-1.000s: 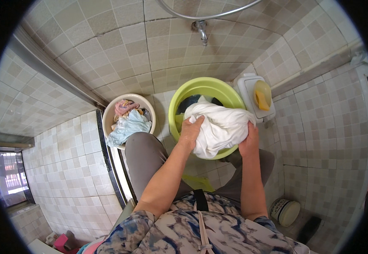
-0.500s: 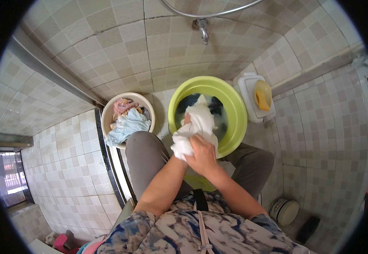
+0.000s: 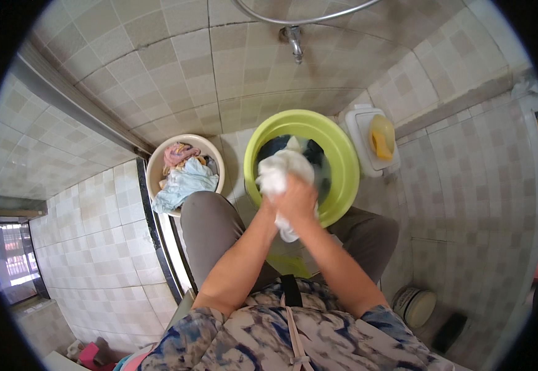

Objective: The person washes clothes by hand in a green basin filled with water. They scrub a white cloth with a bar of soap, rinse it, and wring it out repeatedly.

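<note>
A bunched wet white cloth (image 3: pixel 282 168) is held between my hands over the near part of a lime-green basin (image 3: pixel 343 162). My right hand (image 3: pixel 298 196) is closed on it from the right, its fingers blurred by motion. From the left, my left hand (image 3: pixel 270 203) presses into the bundle, its fingers mostly covered by the cloth. One end of the cloth hangs below my hands, and another part reaches toward the water. Dark cloth (image 3: pixel 274 146) lies in the cloudy water inside the basin.
Left of the basin stands a cream tub (image 3: pixel 218 154) of pink and pale blue clothes (image 3: pixel 188 180). To its right is a white lidded container (image 3: pixel 357 133) with a yellow scoop-like item (image 3: pixel 380 142) on top. A metal tap (image 3: pixel 294 44) juts from the tiled wall. My knees flank the basin.
Both hands have shifted slightly forward over the basin. The cloth is now bunched ahead of my right hand, with an end hanging below. My right hand has turned and blurs with motion.
</note>
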